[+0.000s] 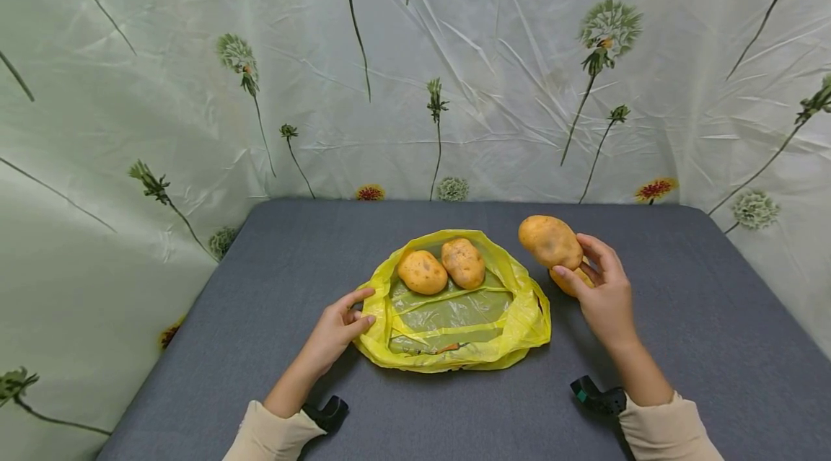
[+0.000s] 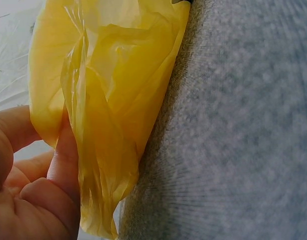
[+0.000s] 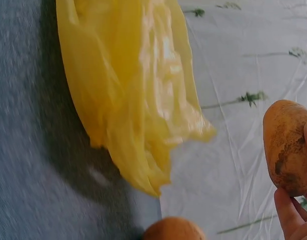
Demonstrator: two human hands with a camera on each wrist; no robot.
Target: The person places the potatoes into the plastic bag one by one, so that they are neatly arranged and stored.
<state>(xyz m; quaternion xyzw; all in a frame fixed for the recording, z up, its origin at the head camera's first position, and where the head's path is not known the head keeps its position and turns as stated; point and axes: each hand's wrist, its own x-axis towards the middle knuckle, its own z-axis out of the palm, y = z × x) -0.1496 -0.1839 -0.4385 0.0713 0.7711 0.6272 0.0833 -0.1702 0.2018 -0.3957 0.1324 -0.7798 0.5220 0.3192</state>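
Note:
A yellow plastic bag (image 1: 531, 317) lies open on the table, its rim spread wide. Inside it, toward the back, are two potatoes, one on the left (image 1: 422, 273) and one on the right (image 1: 463, 263). At the bag's left edge my left hand (image 1: 337, 327) pinches the plastic between thumb and fingers; the left wrist view shows the yellow film (image 2: 118, 100) there. My right hand (image 1: 607, 295) grips a potato (image 1: 550, 240) by its right end, raised to the right of the bag. Dark patches mark this potato (image 3: 288, 150) in the right wrist view. Another potato (image 1: 571, 281) sits behind the right fingers, partly hidden.
The table has a dark grey cloth top (image 1: 311, 244). Behind it and at both sides hangs a pale curtain (image 1: 519, 100) printed with dandelions. Black wrist devices are strapped at the left wrist (image 1: 330, 414) and the right wrist (image 1: 597, 397).

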